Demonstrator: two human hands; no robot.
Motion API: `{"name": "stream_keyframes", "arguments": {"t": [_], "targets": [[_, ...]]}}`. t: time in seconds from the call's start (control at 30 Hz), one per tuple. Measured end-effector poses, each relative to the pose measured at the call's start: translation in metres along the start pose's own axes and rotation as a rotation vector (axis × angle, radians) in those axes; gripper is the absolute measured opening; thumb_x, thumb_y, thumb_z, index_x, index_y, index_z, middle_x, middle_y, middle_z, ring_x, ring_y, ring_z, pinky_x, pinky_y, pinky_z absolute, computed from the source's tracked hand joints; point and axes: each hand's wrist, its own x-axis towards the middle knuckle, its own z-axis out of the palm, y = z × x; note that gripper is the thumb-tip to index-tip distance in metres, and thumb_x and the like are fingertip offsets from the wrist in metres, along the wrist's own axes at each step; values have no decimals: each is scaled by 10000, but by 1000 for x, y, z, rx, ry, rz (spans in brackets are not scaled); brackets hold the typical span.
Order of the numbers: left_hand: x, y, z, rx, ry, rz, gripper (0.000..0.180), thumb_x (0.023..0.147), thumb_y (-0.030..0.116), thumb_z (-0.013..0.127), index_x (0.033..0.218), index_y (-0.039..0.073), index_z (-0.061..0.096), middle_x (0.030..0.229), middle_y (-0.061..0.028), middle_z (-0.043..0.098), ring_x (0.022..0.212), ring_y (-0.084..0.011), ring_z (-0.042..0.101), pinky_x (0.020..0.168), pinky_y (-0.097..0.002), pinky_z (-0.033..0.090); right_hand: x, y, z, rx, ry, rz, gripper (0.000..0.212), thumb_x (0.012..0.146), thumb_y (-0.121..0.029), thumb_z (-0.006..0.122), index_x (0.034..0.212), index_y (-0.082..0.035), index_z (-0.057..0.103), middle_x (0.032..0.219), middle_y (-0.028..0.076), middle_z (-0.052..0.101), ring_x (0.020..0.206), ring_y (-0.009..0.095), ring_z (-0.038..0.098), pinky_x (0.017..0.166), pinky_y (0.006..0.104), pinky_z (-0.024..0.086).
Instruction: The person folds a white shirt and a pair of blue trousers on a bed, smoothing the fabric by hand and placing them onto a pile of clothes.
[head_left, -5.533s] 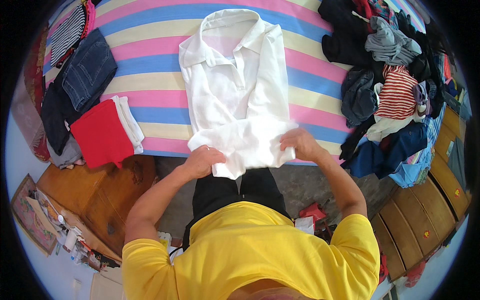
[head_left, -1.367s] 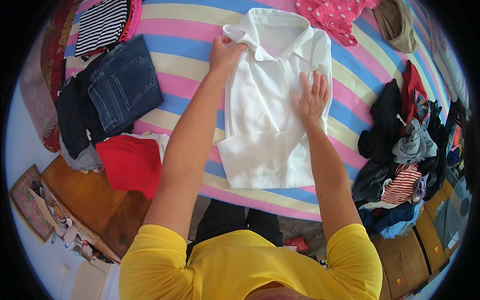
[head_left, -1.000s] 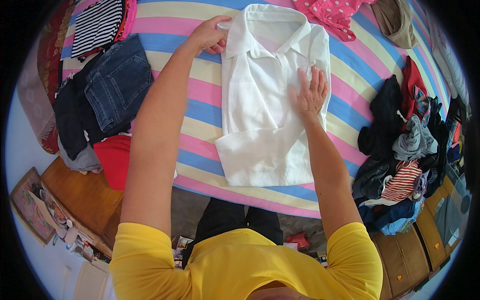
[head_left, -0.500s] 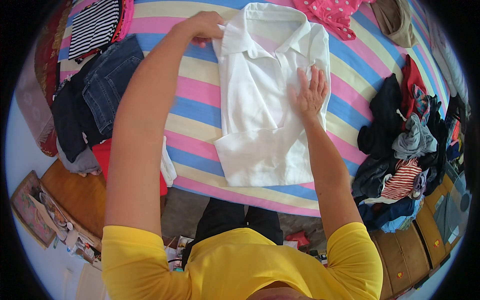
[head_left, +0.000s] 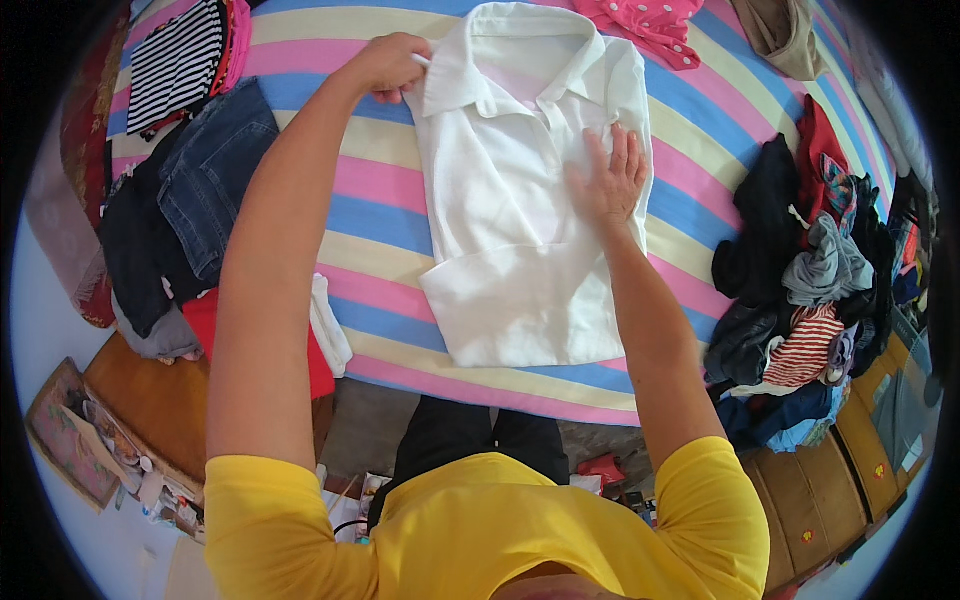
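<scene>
A white collared shirt [head_left: 520, 200] lies on the striped bedspread [head_left: 375, 190], its sides folded in and its collar at the far end. Across its lower part runs a folded white band of cloth. At the shirt's far left shoulder my left hand [head_left: 393, 66] pinches the edge of the cloth between closed fingers. My right hand [head_left: 614, 178] rests flat on the right half of the shirt front, fingers spread and holding nothing.
To the left are folded jeans [head_left: 215, 185] and a stack with a black-and-white striped garment [head_left: 178, 65]. A mixed heap of clothes [head_left: 815, 270] lies on the right. Pink polka-dot cloth [head_left: 650, 25] and a brown garment [head_left: 783, 38] sit at the far side.
My left fingers have closed on the shirt's shoulder edge and drawn it slightly left. My right hand stays flat on the shirt. The whole view has shifted a little.
</scene>
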Motion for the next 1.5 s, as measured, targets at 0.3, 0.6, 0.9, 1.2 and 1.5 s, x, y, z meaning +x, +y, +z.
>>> {"name": "stream_keyframes", "arguments": {"t": [0.3,0.6,0.9,1.2,1.5], "targets": [[-34,-46,70,-720,539,133,561,744,176,681,1232,53,434,827,-72,633,631,-157,613,526,-276,498,-1,-2,-3,9,-20,31,507,747,-440,600,1223,-278,532,1395,84,361,1317,324,267,1052,485,203],[-159,-76,266,-982,-25,-217,416,766,219,695,1076,-38,592,975,-112,650,860,-178,618,742,-312,485,-2,0,-2,6,0,10,516,762,-453,591,1243,-279,519,1392,93,365,1318,329,269,1056,486,199],[-188,-92,289,-1056,116,-241,372,768,263,712,1003,-12,626,902,-73,656,766,-145,618,679,-293,485,3,-4,-8,65,77,-38,510,763,-434,612,1230,-249,527,1378,104,383,1298,336,294,1037,480,222],[-210,-53,276,48,732,295,486,693,279,750,1076,50,558,1035,-149,602,999,-303,549,839,-400,438,-60,25,-94,334,-438,-221,542,721,-315,685,1219,-178,522,1219,132,519,1150,323,465,933,422,371],[-211,-11,268,380,184,145,289,704,241,722,902,63,610,1031,-110,589,967,-273,549,859,-436,387,-86,41,-127,183,-654,-152,185,681,-126,620,860,-92,647,875,125,645,842,302,602,739,404,452]]}}
